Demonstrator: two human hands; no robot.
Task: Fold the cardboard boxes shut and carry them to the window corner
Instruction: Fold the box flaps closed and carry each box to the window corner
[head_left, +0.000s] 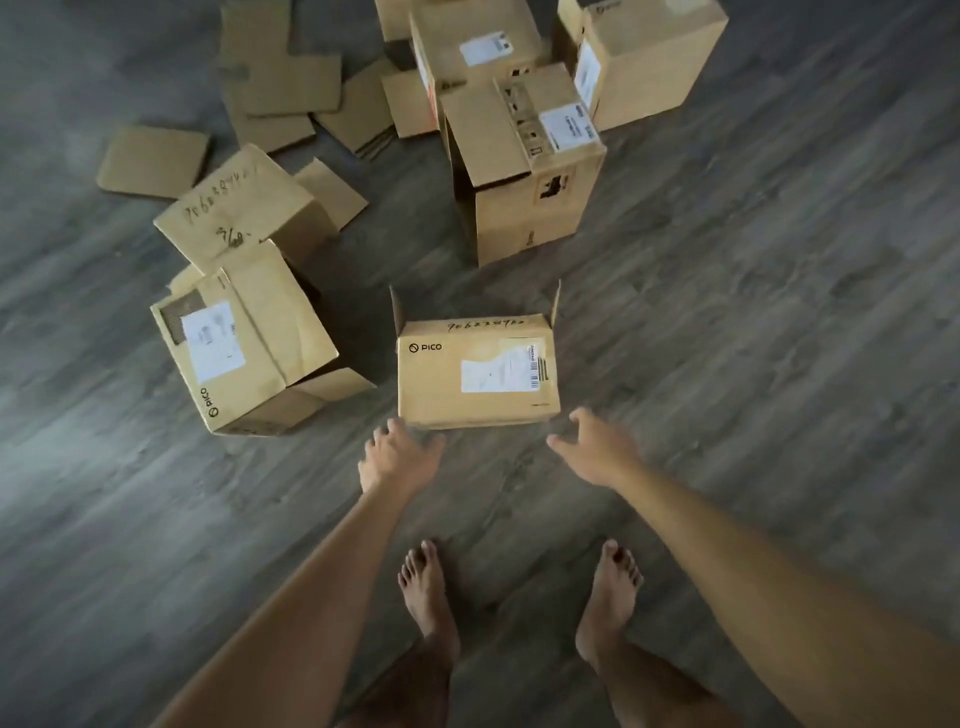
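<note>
- Head view: a person stands barefoot on a dark wood floor (753, 312) and reaches both arms down.
- The left hand (397, 452) has its fingers spread loose and holds nothing. It is just beside the near left corner of a small box (475, 374).
- The right hand (597, 447) is loose too, with nothing in it. It is just beside the near right corner of the same box.
- The small box sits on the floor right in front of the feet. Its two side flaps stick up, and a white label faces the person.
- To the left lies a tipped box (244, 338), with another box (239, 208) just behind it.
- Farther away stands a tall box (524, 171) with its flaps partly up. Two more boxes stand behind it.
- Flat cardboard pieces (280, 78) lie far left on the floor.
</note>
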